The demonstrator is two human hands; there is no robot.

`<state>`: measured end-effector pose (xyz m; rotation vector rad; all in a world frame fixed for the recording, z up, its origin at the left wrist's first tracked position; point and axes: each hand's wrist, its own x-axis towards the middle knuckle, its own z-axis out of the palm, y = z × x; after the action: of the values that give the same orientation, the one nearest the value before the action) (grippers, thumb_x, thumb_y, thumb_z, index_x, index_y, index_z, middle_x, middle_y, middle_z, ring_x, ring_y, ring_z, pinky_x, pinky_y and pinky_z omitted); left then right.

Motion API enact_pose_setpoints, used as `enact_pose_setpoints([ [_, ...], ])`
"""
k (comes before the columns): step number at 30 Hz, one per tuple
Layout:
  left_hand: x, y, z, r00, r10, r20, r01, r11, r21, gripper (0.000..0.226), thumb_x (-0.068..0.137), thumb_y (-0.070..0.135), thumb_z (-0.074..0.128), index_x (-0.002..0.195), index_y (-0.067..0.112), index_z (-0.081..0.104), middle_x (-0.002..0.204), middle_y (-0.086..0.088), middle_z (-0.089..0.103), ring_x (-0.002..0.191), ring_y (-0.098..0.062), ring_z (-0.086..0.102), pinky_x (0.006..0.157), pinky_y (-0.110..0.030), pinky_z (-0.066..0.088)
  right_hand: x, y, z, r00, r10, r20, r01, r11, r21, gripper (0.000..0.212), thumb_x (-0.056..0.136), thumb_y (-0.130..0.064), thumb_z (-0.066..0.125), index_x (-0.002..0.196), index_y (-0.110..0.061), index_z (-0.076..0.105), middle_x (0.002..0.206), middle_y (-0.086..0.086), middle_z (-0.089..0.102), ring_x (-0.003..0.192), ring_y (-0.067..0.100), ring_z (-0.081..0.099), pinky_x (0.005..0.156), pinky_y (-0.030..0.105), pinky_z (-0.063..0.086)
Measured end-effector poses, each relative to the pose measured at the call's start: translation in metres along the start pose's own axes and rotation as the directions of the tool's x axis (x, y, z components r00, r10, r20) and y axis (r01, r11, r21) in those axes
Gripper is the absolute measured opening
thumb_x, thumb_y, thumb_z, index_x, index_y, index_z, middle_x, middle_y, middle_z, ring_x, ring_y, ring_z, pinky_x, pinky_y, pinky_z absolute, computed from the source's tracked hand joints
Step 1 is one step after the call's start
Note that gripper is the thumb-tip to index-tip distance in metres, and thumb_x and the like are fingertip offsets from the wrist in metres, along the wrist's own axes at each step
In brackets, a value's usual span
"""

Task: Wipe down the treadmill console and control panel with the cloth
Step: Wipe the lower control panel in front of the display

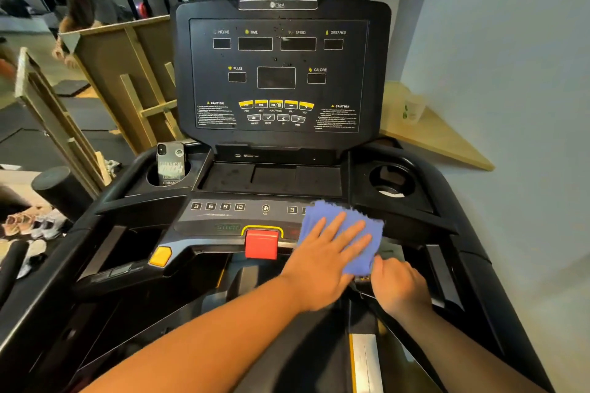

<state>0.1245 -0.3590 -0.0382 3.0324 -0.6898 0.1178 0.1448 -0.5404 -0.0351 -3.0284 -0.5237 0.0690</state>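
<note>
The blue cloth [343,234] lay spread on the right part of the treadmill's control panel [230,217], just right of the red stop button [261,244]. The left hand [325,254] pressed flat on top of the cloth, its fingers [348,230] stretched out wide and gripping nothing. The right hand [399,287] sat to the right of the red button and below the cloth, its fingers pinching the cloth's lower corner. Above the red button rose the dark console [281,73], its screens blank, with small specks visible near the top labels. To the upper left of the red button, a phone [170,166] stood upright in the left cup holder [188,169]; the right cup holder [392,180] sat to the upper right. A yellow button [160,256] was to the left of the red one
</note>
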Motion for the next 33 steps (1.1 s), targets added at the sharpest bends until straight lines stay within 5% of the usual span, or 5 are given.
enact_pose_setpoints([
  [4,-0.019,-0.015,0.005,0.994,0.114,-0.005,-0.113,0.992,0.055,0.069,0.1,0.044,0.031,0.162,0.029,0.004,0.171,0.003,0.005,0.158,-0.026,-0.002,0.125,-0.048,-0.004,-0.001,0.001,-0.002,0.989,0.014,0.148,-0.004,0.998,-0.065,0.029,0.1,-0.027,0.039,0.125,-0.017,0.049,0.113,0.004,0.063,0.102,0.024,0.062,0.079,0.032,0.05],
  [9,0.019,-0.027,-0.008,0.962,-0.269,-0.04,0.265,0.961,-0.081,0.068,0.098,0.046,0.024,0.161,0.022,0.025,0.169,-0.001,0.021,0.156,-0.031,0.014,0.121,-0.058,0.024,0.001,0.005,0.006,0.992,-0.019,0.127,0.038,0.989,-0.144,0.048,0.101,-0.024,0.038,0.147,-0.013,0.027,0.129,0.01,0.058,0.113,0.028,0.059,0.085,0.035,0.05],
  [17,-0.018,-0.013,0.005,0.996,0.088,0.026,-0.089,0.994,0.059,0.07,0.1,0.045,0.027,0.162,0.03,-0.001,0.171,0.003,-0.003,0.157,-0.027,-0.008,0.124,-0.05,-0.007,0.002,0.004,0.007,0.993,0.021,0.116,-0.014,0.998,-0.065,0.033,0.101,-0.025,0.038,0.131,-0.017,0.048,0.116,0.004,0.063,0.104,0.024,0.063,0.084,0.033,0.052],
  [24,0.028,-0.028,-0.01,0.954,-0.299,-0.013,0.297,0.951,-0.09,0.071,0.097,0.051,0.015,0.163,0.025,0.012,0.171,0.002,0.008,0.157,-0.029,-0.002,0.124,-0.057,0.011,0.005,0.005,0.007,0.979,0.177,0.097,-0.192,0.965,0.177,0.048,0.102,-0.034,0.017,0.094,-0.012,0.059,0.092,0.009,0.066,0.09,0.029,0.063,0.073,0.036,0.043],
  [33,-0.022,-0.019,0.007,1.0,0.022,0.002,-0.022,0.999,0.029,0.07,0.101,0.042,0.034,0.163,0.025,0.009,0.171,0.003,0.004,0.158,-0.025,-0.001,0.127,-0.05,0.004,0.0,0.002,0.006,0.992,0.042,0.12,-0.041,0.999,-0.013,0.042,0.099,-0.029,0.045,0.138,-0.014,0.039,0.118,0.007,0.062,0.104,0.024,0.062,0.08,0.032,0.05],
])
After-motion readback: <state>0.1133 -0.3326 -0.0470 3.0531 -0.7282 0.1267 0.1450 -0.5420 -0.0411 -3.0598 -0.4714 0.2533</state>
